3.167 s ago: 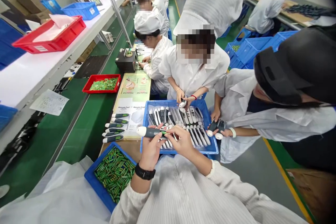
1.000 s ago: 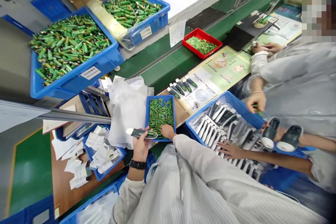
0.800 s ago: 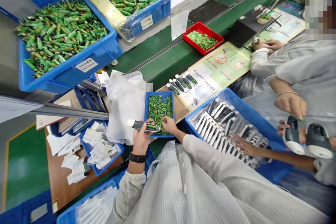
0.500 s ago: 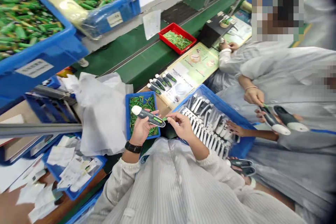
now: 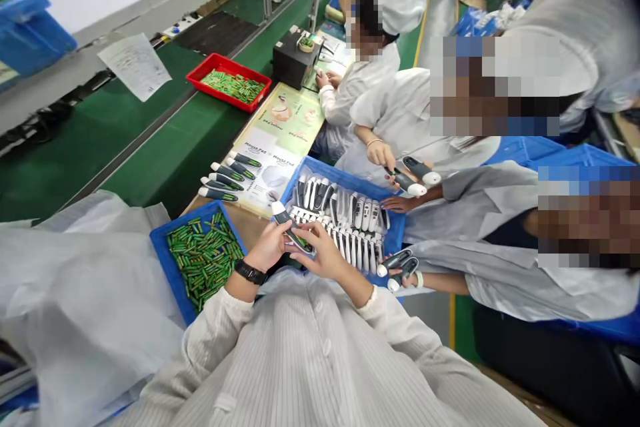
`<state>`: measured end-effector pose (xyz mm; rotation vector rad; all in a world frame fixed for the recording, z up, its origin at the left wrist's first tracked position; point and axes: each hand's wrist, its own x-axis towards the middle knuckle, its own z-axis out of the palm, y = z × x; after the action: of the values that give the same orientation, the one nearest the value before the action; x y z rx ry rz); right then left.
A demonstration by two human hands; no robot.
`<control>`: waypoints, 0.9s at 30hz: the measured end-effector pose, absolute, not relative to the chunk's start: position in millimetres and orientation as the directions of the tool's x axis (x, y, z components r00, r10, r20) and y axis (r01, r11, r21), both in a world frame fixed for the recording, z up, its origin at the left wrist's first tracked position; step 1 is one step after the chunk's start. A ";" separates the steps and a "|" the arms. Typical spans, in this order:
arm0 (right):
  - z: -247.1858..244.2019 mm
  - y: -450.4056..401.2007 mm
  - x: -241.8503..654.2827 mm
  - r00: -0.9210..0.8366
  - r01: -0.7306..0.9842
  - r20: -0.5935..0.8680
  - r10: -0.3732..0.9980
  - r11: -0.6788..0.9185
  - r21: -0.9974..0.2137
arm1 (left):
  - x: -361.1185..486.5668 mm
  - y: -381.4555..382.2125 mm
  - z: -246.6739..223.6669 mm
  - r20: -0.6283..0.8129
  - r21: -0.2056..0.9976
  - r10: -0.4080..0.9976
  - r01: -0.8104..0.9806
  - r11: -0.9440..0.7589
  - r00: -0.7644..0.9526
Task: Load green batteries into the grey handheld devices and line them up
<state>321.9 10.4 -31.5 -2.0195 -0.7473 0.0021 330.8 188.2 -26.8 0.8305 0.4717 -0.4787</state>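
Observation:
In my left hand [image 5: 266, 248] is a dark grey handheld device [image 5: 283, 215] with a white tip, its back turned up. My left fingers are closed round the body, and a black watch is on that wrist. The right hand [image 5: 325, 255] is on the lower part of the device, thumb and fingers pressed over the battery slot. Those fingers partly hide the slot, and whether they pinch a battery does not show. Left of my hands is a blue tray [image 5: 163, 235] of loose green batteries [image 5: 203, 257].
Several similar devices [image 5: 227, 177] lie by printed mouse pads [image 5: 260, 143]. A blue crate [image 5: 400, 232] of packed devices stands to the right, where co-workers' hands [image 5: 383, 155] hold more devices. Farther back are a red tray [image 5: 257, 104] of batteries and a black box [image 5: 295, 57].
The view has swung to the right. My right hand, which held a green battery beside the device's end, has moved onto the device over its battery slot.

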 end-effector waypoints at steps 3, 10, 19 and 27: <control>-61.3 -5.4 309.3 0.843 0.494 0.310 0.440 -0.401 -0.772 | 334.5 167.8 -45.2 -0.607 0.580 -0.233 0.623 0.524 0.760; -120.3 25.3 293.5 0.922 0.065 -0.172 0.346 -0.577 -0.814 | 313.0 181.7 -88.3 -0.717 0.682 -0.022 0.707 0.187 0.697; -177.0 201.2 304.9 0.727 -0.182 -0.605 0.324 -0.759 -0.625 | 253.4 403.9 -118.7 -0.354 0.366 0.849 0.893 -0.261 0.393; -179.5 212.8 305.0 0.661 -0.220 -0.687 0.302 -0.798 -0.562 | 239.8 458.6 -144.0 -0.482 0.175 0.684 0.825 -0.537 0.547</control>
<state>305.0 212.8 -179.5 -2.2484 -0.0627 1.0819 239.8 458.6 -144.0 2.4043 1.2336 -0.5072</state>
